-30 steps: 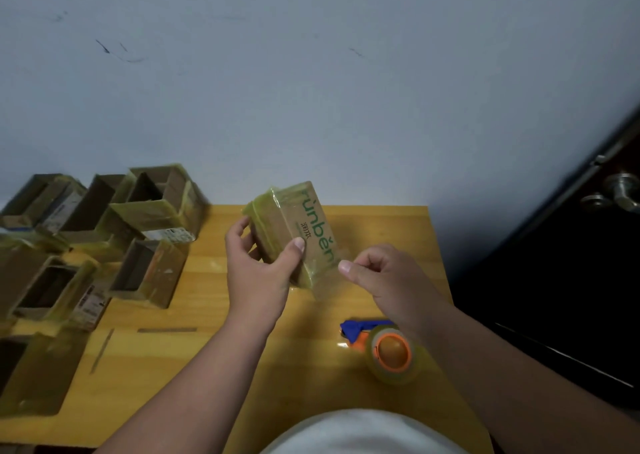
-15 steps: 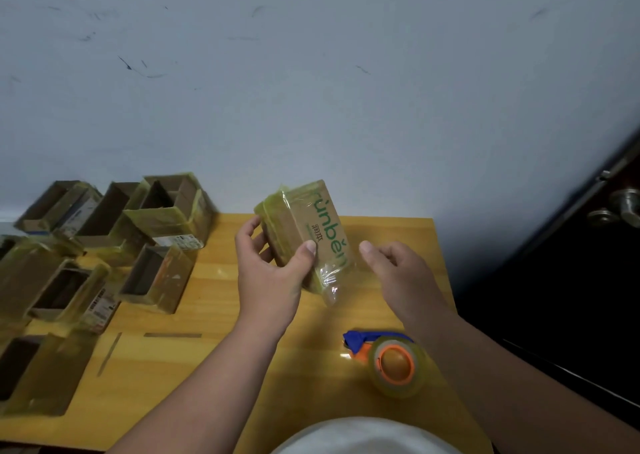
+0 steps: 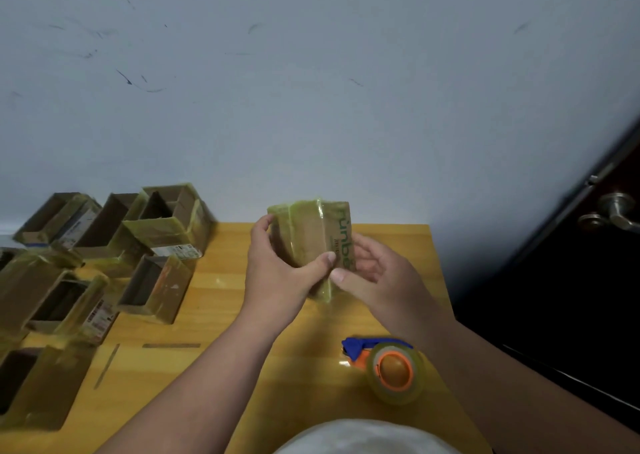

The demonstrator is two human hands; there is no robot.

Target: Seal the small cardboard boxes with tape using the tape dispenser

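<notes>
Small taped box [image 3: 311,242] is gripped by left hand [image 3: 280,273] and right hand [image 3: 377,277] above bench's far edge; loose tape tail could wrinkle if pressed unevenly.

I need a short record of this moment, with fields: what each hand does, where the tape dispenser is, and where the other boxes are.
left hand: left hand grips the taped box, held above the table
right hand: right hand holds the same box from the right side
tape dispenser: tape dispenser lies on the table near the person, untouched
other boxes: open boxes grouped at the table's left side
</notes>
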